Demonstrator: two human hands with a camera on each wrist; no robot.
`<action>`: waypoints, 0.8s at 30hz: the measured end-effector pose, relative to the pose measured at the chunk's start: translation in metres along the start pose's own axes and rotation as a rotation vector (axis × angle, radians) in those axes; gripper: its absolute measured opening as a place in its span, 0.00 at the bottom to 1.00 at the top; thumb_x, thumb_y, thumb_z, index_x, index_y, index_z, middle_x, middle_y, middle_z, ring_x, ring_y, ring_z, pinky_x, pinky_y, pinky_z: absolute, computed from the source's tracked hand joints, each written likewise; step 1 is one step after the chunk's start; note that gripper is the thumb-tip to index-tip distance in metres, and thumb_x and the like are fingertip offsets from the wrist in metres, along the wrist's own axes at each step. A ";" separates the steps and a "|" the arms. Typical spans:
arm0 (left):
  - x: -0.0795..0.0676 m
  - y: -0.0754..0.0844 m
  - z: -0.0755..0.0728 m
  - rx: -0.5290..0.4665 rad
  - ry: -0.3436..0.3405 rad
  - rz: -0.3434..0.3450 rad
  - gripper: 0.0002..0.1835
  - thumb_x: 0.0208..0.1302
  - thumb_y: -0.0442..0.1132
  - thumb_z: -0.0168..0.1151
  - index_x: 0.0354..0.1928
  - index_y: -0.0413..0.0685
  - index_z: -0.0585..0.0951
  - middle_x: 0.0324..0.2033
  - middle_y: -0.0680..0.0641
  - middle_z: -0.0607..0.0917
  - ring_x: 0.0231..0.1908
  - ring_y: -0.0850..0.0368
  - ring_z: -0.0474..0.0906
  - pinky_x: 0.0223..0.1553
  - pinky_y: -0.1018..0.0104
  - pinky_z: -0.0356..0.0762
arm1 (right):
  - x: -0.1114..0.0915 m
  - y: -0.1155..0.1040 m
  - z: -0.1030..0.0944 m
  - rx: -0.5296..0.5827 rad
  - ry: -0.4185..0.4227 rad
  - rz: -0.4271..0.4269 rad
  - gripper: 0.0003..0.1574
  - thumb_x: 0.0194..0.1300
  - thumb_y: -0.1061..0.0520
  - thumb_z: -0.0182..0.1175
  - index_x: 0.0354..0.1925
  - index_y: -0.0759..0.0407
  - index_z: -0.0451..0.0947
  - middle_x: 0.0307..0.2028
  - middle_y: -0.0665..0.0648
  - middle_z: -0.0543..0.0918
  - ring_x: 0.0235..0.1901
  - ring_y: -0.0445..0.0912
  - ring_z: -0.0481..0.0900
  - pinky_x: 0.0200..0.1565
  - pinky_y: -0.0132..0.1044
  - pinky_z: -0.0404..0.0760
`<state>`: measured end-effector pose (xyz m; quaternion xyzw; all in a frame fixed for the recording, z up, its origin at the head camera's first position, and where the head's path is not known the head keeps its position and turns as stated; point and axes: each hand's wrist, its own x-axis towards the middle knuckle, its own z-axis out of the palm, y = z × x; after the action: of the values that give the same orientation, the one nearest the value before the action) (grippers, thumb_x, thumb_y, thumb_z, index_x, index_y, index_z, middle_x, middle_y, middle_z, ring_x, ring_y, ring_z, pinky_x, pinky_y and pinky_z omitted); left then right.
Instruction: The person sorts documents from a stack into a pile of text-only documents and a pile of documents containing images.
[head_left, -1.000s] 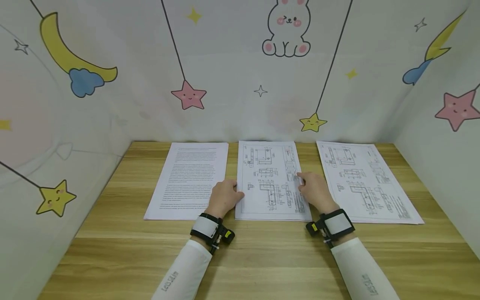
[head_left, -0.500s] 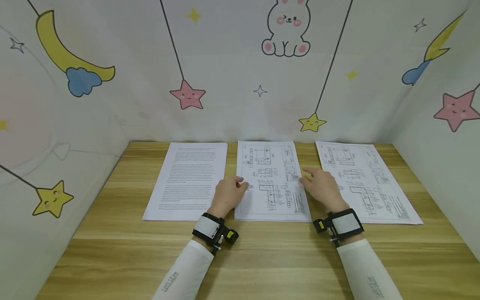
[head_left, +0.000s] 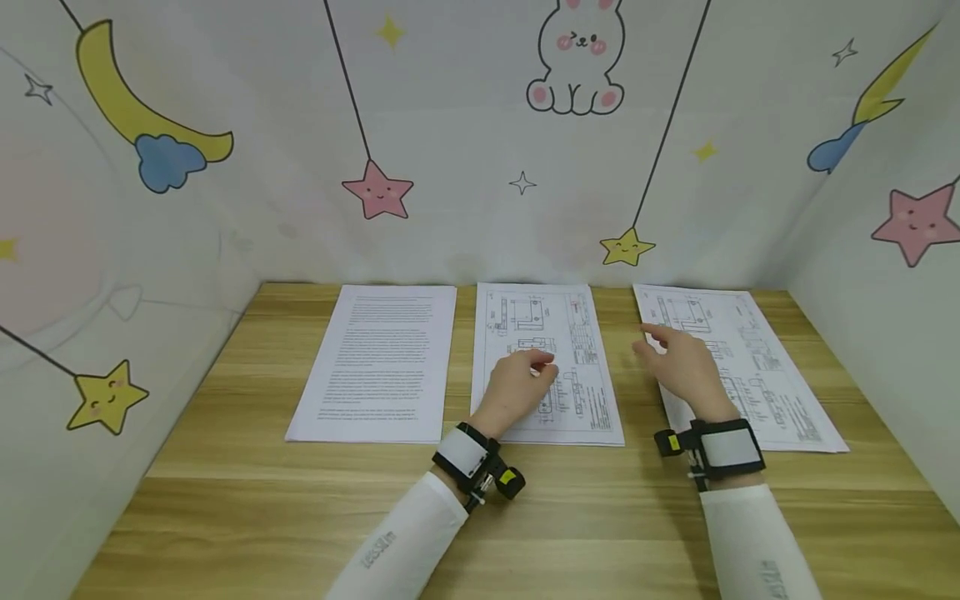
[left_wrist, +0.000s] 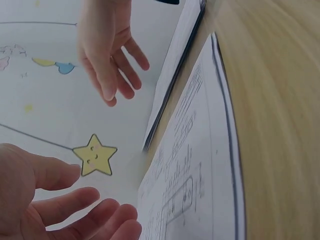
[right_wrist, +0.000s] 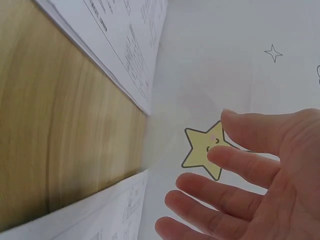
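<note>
My left hand (head_left: 517, 385) hovers over the middle stack of paper (head_left: 536, 321), which is printed with a technical drawing. In the left wrist view its fingers (left_wrist: 95, 215) are loosely bent with nothing between them. My right hand (head_left: 686, 367) is above the left edge of the right stack of paper (head_left: 780, 400), which bears a similar drawing. The right wrist view shows that hand's thumb and fingers (right_wrist: 220, 195) spread and relaxed, holding nothing. Part of each drawing is hidden beneath the hands.
A third stack of paper (head_left: 378, 367), covered in lines of text, lies at the left. All stacks rest on a wooden table (head_left: 570, 533) against a wall (head_left: 465, 125) printed with stars and a rabbit. Each wrist wears a strapped camera.
Both hands have left the sides of the middle stack and moved right: the left hand now over that stack, the right hand over the right stack's edge. The papers stay where they were.
</note>
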<state>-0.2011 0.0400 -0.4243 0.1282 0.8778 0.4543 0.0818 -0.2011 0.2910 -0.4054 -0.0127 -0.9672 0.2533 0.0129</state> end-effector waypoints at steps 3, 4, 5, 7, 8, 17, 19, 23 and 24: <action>0.002 0.009 0.012 0.017 -0.024 0.033 0.19 0.71 0.43 0.55 0.58 0.41 0.81 0.47 0.43 0.86 0.27 0.63 0.75 0.25 0.76 0.68 | -0.001 0.006 -0.007 0.004 0.003 0.016 0.34 0.75 0.46 0.50 0.69 0.66 0.66 0.63 0.75 0.73 0.59 0.70 0.75 0.50 0.60 0.79; 0.003 0.012 0.016 0.024 -0.030 0.041 0.19 0.71 0.43 0.55 0.57 0.41 0.81 0.47 0.43 0.86 0.27 0.63 0.74 0.25 0.76 0.68 | -0.001 0.008 -0.009 0.009 0.005 0.019 0.34 0.75 0.46 0.50 0.69 0.66 0.66 0.63 0.75 0.73 0.60 0.71 0.74 0.51 0.61 0.79; 0.003 0.015 0.019 0.029 -0.036 0.051 0.19 0.71 0.43 0.55 0.57 0.41 0.82 0.47 0.43 0.86 0.28 0.63 0.74 0.26 0.76 0.68 | -0.001 0.009 -0.011 0.009 0.010 0.017 0.34 0.75 0.46 0.50 0.69 0.66 0.66 0.63 0.76 0.73 0.60 0.71 0.73 0.51 0.62 0.79; 0.003 0.019 0.027 0.044 -0.051 0.065 0.18 0.71 0.42 0.54 0.57 0.42 0.82 0.48 0.44 0.86 0.30 0.62 0.76 0.27 0.76 0.69 | -0.002 0.014 -0.015 0.011 0.021 0.018 0.35 0.76 0.45 0.49 0.69 0.67 0.66 0.63 0.76 0.73 0.60 0.72 0.73 0.50 0.62 0.79; 0.003 0.021 0.030 0.047 -0.060 0.071 0.18 0.71 0.42 0.55 0.57 0.42 0.82 0.48 0.44 0.86 0.31 0.62 0.77 0.29 0.76 0.69 | -0.003 0.016 -0.017 0.012 0.026 0.017 0.35 0.76 0.45 0.49 0.69 0.67 0.66 0.63 0.77 0.73 0.60 0.72 0.73 0.50 0.62 0.79; 0.003 0.034 0.059 0.009 -0.126 0.091 0.18 0.72 0.43 0.55 0.57 0.46 0.82 0.49 0.48 0.87 0.42 0.61 0.83 0.38 0.76 0.74 | -0.005 0.039 -0.031 0.001 0.017 0.064 0.39 0.76 0.42 0.46 0.70 0.69 0.63 0.62 0.81 0.70 0.60 0.75 0.70 0.50 0.65 0.78; 0.004 0.035 0.064 -0.023 -0.138 0.089 0.18 0.72 0.43 0.55 0.58 0.46 0.82 0.51 0.48 0.87 0.43 0.61 0.83 0.38 0.77 0.74 | -0.006 0.044 -0.034 -0.003 0.009 0.080 0.40 0.76 0.41 0.46 0.71 0.69 0.62 0.63 0.82 0.69 0.60 0.76 0.69 0.52 0.67 0.76; 0.006 0.036 0.070 -0.078 -0.163 0.086 0.19 0.72 0.44 0.55 0.59 0.46 0.81 0.53 0.48 0.86 0.44 0.61 0.84 0.37 0.78 0.74 | -0.007 0.050 -0.038 -0.003 -0.003 0.118 0.42 0.76 0.40 0.45 0.72 0.70 0.59 0.64 0.82 0.67 0.63 0.77 0.65 0.56 0.70 0.71; 0.007 0.036 0.071 -0.084 -0.169 0.083 0.19 0.72 0.45 0.55 0.59 0.47 0.81 0.53 0.48 0.86 0.44 0.61 0.84 0.37 0.78 0.74 | -0.007 0.053 -0.039 -0.001 -0.010 0.127 0.43 0.76 0.39 0.45 0.72 0.70 0.58 0.65 0.82 0.66 0.63 0.77 0.64 0.57 0.71 0.70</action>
<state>-0.1837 0.1169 -0.4352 0.1988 0.8417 0.4815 0.1420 -0.1918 0.3557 -0.3974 -0.0730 -0.9646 0.2533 -0.0080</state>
